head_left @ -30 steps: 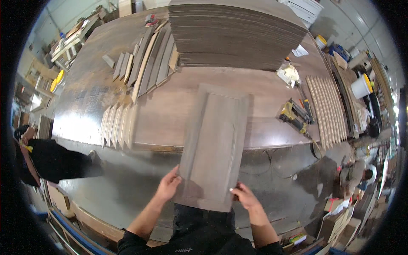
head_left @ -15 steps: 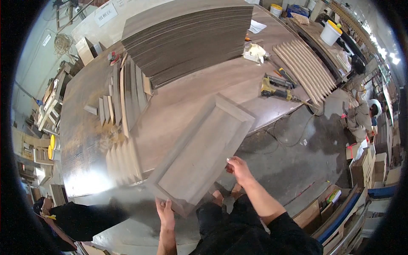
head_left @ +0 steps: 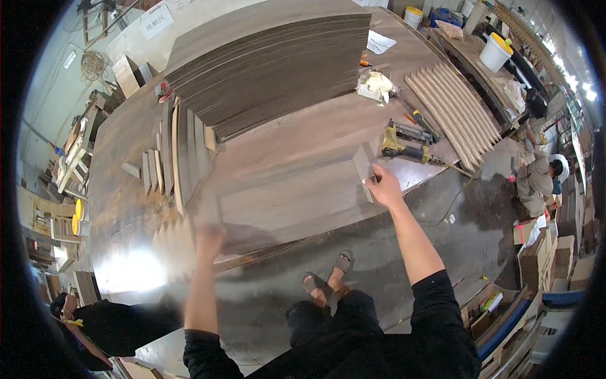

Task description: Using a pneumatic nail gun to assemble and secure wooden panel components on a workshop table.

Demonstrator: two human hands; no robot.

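Note:
A grey-brown wooden panel with raised edges point(head_left: 290, 205) lies on the near part of the worktable point(head_left: 303, 123), blurred by motion. At its right end, my right hand point(head_left: 385, 187) grips the raised end piece, thumb on the inner side. My left hand point(head_left: 210, 242) is at the panel's left end; it is smeared, so its fingers cannot be made out. Just beyond my right hand rests a yellow and black nail gun point(head_left: 404, 142) with a hose. Upright wooden boards point(head_left: 183, 145) stand beyond my left hand.
A tall stack of dark panels point(head_left: 271, 72) fills the table's back. Wavy wooden strips point(head_left: 451, 104) lie at right, near a yellow-handled tool point(head_left: 426, 124) and a crumpled pale bag point(head_left: 377, 85). One person point(head_left: 107, 325) is at lower left, another point(head_left: 540, 180) at far right.
The panel has been lowered from a slanted hold in front of me and turned lengthwise along the table. My right hand has moved up and right, my left hand up and left.

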